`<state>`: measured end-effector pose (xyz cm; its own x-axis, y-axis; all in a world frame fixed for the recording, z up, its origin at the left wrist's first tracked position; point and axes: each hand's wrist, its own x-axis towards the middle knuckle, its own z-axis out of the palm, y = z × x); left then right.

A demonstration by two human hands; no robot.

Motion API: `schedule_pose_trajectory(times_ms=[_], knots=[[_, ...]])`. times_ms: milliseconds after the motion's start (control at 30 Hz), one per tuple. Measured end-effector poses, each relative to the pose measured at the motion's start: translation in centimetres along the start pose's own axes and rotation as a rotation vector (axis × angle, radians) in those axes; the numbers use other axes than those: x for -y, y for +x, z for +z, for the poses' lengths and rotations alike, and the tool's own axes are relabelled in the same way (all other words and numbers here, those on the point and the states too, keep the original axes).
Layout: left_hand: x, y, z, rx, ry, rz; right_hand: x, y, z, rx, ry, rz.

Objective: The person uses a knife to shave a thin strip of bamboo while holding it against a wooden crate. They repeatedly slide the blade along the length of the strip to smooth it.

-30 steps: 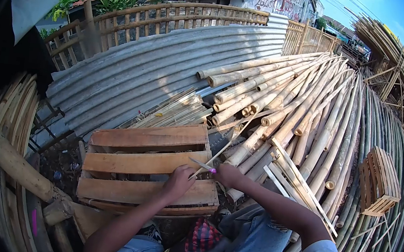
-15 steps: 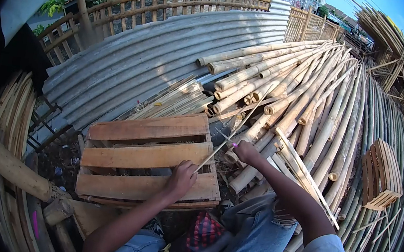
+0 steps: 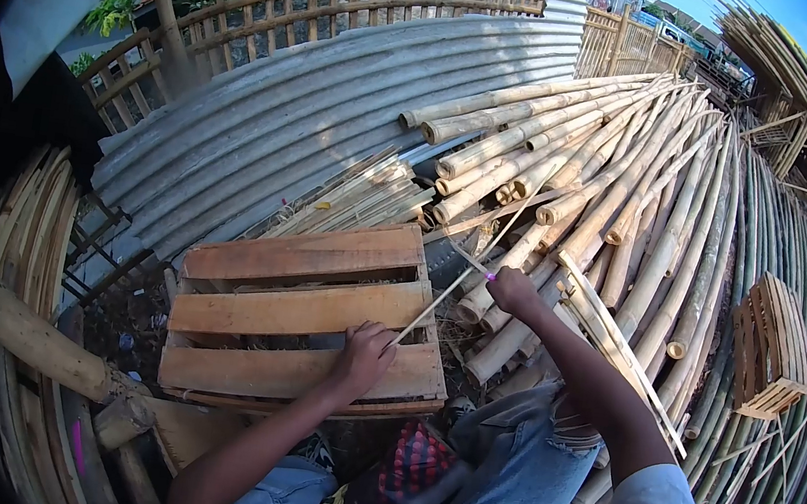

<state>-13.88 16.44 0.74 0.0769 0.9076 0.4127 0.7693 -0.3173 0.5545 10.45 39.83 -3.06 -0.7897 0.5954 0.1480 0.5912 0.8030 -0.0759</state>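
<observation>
My left hand [image 3: 365, 360] is closed on the near end of a thin bamboo strip [image 3: 435, 304], resting over the slatted wooden crate [image 3: 294, 322]. From there the strip slants up and away to the right, toward the bamboo pile. My right hand [image 3: 513, 292] is wrapped around the handle of a knife [image 3: 467, 258]; a bit of pink-purple shows at the grip. Its blade points up and left and crosses the strip, apparently touching it. Below the crate, a red-and-black checked cloth [image 3: 416, 460] lies between my legs.
Large bamboo poles [image 3: 571, 197] fan out ahead, cut ends toward me. Split bamboo lengths [image 3: 623, 355] lie by my right arm, with another wooden crate [image 3: 772, 348] farther right. Corrugated sheeting [image 3: 340, 108] stands at the back left. A thick bamboo pole [image 3: 31, 332] crosses the lower left.
My right hand and the knife have moved slightly right and up, and the blade now lies more across the strip. The left hand keeps its hold at the crate. The view has shifted a little.
</observation>
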Motion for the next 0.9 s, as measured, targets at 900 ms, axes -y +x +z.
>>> schedule_pose_trajectory(times_ms=[900], knots=[[0.4, -0.5, -3.3, 0.219, 0.131, -0.171, -4.0, -3.0, -4.9, 0.325, 0.158, 0.618]])
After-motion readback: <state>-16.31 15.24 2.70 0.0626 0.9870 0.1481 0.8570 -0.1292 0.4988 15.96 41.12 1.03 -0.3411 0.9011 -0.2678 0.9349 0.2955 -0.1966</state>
